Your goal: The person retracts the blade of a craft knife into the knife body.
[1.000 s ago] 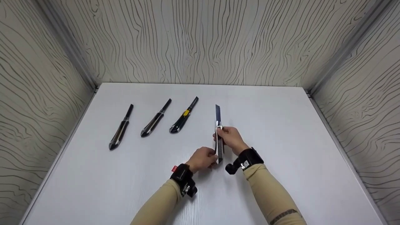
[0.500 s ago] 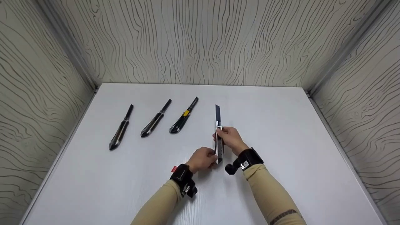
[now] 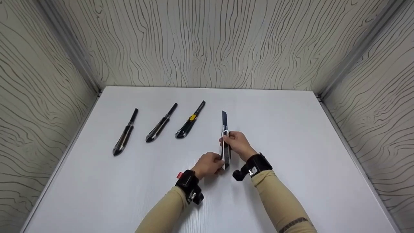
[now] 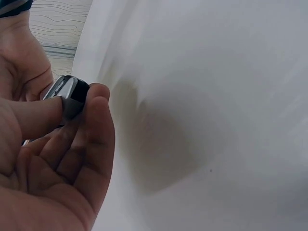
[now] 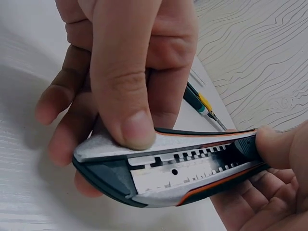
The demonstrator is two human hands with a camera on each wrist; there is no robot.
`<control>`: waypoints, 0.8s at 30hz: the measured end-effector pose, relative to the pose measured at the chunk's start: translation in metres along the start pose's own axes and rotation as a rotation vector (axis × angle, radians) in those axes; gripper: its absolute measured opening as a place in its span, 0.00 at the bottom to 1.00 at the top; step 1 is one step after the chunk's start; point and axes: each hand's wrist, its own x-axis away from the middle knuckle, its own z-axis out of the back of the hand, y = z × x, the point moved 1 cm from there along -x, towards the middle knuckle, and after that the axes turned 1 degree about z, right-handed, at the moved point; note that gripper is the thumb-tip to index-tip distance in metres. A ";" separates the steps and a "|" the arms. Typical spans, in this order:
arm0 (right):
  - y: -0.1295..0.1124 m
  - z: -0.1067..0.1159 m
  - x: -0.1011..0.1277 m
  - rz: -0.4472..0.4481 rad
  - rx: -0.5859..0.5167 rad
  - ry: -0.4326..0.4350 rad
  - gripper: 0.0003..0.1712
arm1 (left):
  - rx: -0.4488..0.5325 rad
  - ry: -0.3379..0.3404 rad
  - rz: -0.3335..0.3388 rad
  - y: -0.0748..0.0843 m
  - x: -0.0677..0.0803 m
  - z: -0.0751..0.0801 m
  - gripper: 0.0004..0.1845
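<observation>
A utility knife (image 3: 226, 152), its dark blade (image 3: 224, 119) pointing away from me, is held above the table between both hands. My left hand (image 3: 208, 164) pinches the rear end of the handle between thumb and fingers. Further up, my right hand (image 3: 240, 144) grips the handle near the blade. In the right wrist view, the right thumb (image 5: 272, 147) presses against the black slider (image 5: 244, 148) in the slotted silver, green and orange handle. The left wrist view shows just the knife's black end cap (image 4: 79, 91); its blade is hidden there.
On the white table (image 3: 291, 129) to the left lie three more utility knives with blades out: a dark one (image 3: 123, 139) farthest left, another (image 3: 157, 128), and one with a yellow slider (image 3: 193, 117). Patterned panels (image 3: 207, 45) surround the table's back and sides.
The held knife has shifted slightly left, and its blade tip sits a little nearer to me. The right thumb has moved slightly back along the handle. The other knives stay put.
</observation>
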 end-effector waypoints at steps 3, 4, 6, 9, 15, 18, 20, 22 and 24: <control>-0.001 0.001 0.001 0.004 -0.005 -0.001 0.18 | 0.055 0.001 0.024 -0.001 0.002 -0.001 0.09; -0.001 0.001 0.001 0.003 -0.008 -0.001 0.18 | 0.083 0.004 0.030 -0.001 0.002 -0.002 0.10; -0.001 0.001 0.000 0.004 -0.016 0.007 0.18 | 0.161 0.005 0.036 -0.003 0.004 -0.004 0.12; 0.000 0.002 -0.003 0.011 -0.033 0.022 0.18 | 0.306 -0.008 0.049 -0.004 0.005 -0.007 0.15; 0.002 0.001 -0.003 0.018 -0.030 0.039 0.20 | 0.408 0.026 0.035 -0.004 0.006 -0.008 0.16; 0.004 0.000 -0.003 0.003 -0.022 0.022 0.24 | 0.385 0.051 0.030 -0.003 0.005 -0.007 0.15; 0.005 -0.001 -0.002 -0.012 -0.036 0.012 0.26 | 0.372 0.059 0.028 -0.003 0.004 -0.007 0.15; 0.005 -0.002 -0.002 -0.026 -0.060 0.006 0.27 | 0.355 0.062 0.028 -0.004 0.003 -0.006 0.15; 0.005 -0.003 -0.001 -0.036 -0.084 0.008 0.27 | 0.349 0.060 0.021 -0.005 0.002 -0.006 0.15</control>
